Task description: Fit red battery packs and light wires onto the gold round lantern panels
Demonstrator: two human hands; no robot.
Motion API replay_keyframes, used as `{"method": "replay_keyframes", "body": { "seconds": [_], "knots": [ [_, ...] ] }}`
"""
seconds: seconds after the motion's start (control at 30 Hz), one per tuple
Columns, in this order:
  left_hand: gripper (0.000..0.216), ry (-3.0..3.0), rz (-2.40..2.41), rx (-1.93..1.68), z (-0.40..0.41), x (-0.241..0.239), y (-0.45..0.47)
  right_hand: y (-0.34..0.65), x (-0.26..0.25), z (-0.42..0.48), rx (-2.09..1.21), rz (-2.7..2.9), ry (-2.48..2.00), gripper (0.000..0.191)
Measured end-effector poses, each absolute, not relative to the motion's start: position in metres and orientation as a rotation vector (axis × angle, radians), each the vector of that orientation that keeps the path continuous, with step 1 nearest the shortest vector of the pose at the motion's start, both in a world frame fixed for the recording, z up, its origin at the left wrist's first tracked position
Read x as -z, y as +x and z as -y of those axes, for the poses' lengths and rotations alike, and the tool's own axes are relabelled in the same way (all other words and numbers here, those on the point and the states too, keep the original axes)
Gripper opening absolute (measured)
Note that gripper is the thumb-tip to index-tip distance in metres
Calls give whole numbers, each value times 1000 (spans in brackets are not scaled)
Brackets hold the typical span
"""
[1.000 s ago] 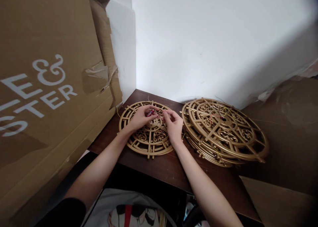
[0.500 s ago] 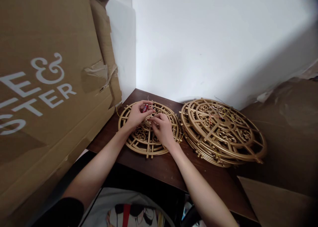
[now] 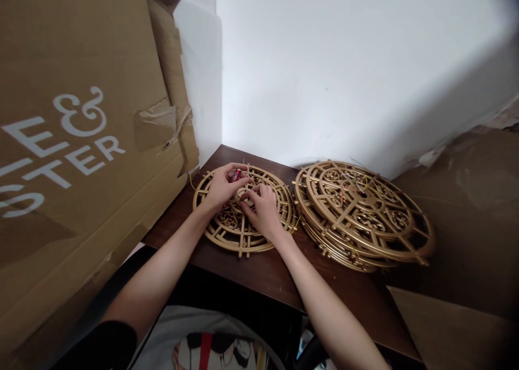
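A round gold openwork disc [image 3: 243, 235] with scrollwork panels lies flat before me, and both hands are over its middle. In my left hand [image 3: 221, 189] is a small red tube-like item [image 3: 236, 175] with printed marks, held between thumb and fingers. What kind of item it is I cannot tell. My right hand [image 3: 265, 210] has its thumb and fingertips pinched together close to the disc's hub; anything between them is too small to name. Thin wires stick up near the left fingertips. Yellow wire ends show at the disc's edges.
Similar gold discs stand in a stack [image 3: 344, 217] at the right, loose wires on top. Everything rests on a dark brown table [image 3: 270, 278] against a white wall [image 3: 324, 78]. A large cardboard box [image 3: 105, 208] crowds the left; more cardboard [image 3: 478, 213] is at the right.
My right hand has shifted slightly left, its fingertips nearer the disc's hub. The red item has tilted a little in my left hand. The discs have stayed put.
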State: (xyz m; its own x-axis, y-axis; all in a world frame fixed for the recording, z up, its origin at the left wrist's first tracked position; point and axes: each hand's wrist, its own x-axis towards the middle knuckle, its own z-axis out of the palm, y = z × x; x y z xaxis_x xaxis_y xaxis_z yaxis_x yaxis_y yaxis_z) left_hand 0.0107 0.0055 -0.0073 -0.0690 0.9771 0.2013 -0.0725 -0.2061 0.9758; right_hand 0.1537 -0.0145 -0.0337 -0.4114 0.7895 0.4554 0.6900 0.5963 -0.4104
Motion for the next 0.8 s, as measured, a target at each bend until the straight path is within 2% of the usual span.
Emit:
{"method": "replay_keyframes", "body": {
  "seconds": [0.4,0.67,0.8],
  "knots": [
    [47,984,-1119,-1513,-12,9,1,158,21,13,-524,1902,-932,10],
    [49,979,-1136,-1490,-11,9,-1,162,15,10,-1071,1531,-847,13],
    [56,991,-1210,-1515,-13,11,-1,166,10,7,-1190,1315,-766,16]
  ]
}}
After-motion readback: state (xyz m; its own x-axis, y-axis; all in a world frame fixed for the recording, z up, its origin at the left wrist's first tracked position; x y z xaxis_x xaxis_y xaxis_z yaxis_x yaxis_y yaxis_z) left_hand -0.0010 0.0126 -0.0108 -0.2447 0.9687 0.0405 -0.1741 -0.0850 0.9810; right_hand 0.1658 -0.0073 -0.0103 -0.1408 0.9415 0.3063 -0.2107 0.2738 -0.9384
